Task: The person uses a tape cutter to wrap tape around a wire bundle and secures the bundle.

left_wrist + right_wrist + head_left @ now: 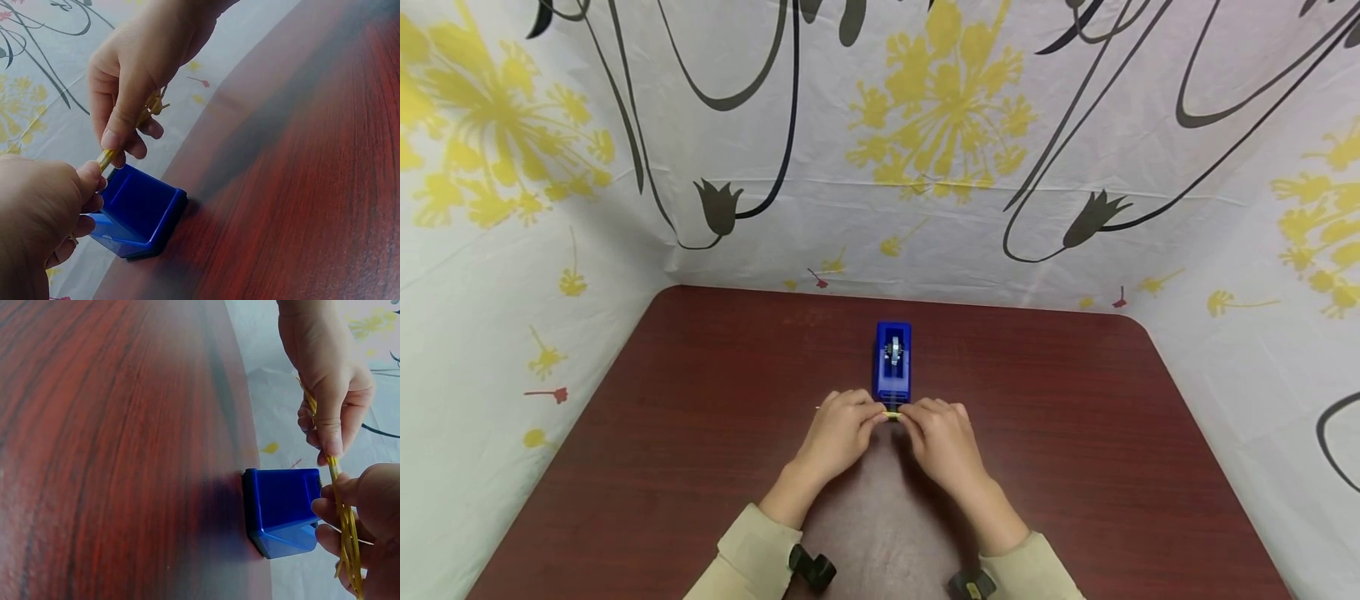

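Observation:
A blue tape dispenser (893,362) stands upright on the table, its toothed cutting edge toward the person. Just in front of that edge, both hands hold a bundle of thin yellow strands (348,534) stretched between them. My left hand (838,433) pinches one part of it between thumb and fingers. Close beside it, my right hand (943,442) pinches the other part, and loose strands trail along its palm in the right wrist view. A pale, shiny stretch shows on the bundle between the thumbs; whether it is clear tape I cannot tell. The fingers partly hide the bundle.
The dark red wood-grain table (1075,433) has rounded far corners. White cloth (820,150) with yellow and grey flower prints hangs behind it and along both sides. Small black devices (812,571) sit at both sleeve cuffs.

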The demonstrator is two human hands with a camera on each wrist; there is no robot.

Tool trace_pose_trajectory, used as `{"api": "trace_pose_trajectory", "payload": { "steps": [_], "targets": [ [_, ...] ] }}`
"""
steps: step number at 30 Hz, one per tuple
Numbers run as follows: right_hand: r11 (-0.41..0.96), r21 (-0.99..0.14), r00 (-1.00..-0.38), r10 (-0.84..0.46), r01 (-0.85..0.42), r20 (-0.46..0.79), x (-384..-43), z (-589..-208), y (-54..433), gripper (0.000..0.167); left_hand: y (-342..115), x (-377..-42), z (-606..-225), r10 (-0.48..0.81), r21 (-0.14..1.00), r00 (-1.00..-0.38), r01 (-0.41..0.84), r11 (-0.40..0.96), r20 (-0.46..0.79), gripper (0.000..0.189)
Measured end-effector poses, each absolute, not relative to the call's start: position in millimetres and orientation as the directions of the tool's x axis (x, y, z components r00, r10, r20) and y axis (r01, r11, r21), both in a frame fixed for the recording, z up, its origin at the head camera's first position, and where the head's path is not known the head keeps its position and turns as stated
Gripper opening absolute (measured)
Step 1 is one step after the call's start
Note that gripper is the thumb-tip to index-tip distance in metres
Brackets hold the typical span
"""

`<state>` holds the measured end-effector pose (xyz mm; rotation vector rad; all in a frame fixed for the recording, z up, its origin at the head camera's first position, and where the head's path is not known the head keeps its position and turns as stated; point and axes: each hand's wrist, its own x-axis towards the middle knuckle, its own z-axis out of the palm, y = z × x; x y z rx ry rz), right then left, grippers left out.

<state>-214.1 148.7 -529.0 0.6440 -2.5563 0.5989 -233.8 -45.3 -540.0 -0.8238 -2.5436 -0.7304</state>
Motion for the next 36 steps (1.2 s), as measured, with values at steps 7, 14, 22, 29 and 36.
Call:
{"api": "trace_pose_trajectory", "payload": {
  "steps": [7,14,22,29,36],
  "targets": [
    [0.797,-0.292,-0.786,-0.33,-0.529,0.523,-214.8,-530.5,149.0,0.002,-45.2,-232.0,-539.3,0.427,0.367,-0.752,0.632,0.682,0.502,0.013],
    [0.786,-0.298,-0.767,-0.318,-0.542,0.557,-215.5,-530.7,149.4,0.004,-44.2,-233.1,-538.0,0.44,0.35,-0.758,0.626,0.696,0.481,0.014],
    [0.778,-0.288,-0.746,-0.318,-0.558,0.586,-216.7,-531.5,150.5,0.005,-42.4,-233.5,-536.2,0.464,0.307,-0.784,0.599,0.74,0.411,0.021],
    [0.781,-0.272,-0.735,-0.322,-0.562,0.596,-217.2,-532.9,150.1,0.011,-43.3,-234.5,-537.0,0.478,0.259,-0.759,0.618,0.742,0.442,0.014],
    [0.786,-0.277,-0.751,-0.325,-0.553,0.575,-217.2,-532.0,148.0,0.014,-44.2,-236.3,-540.3,0.451,0.309,-0.732,0.645,0.698,0.51,0.01]
  ]
}}
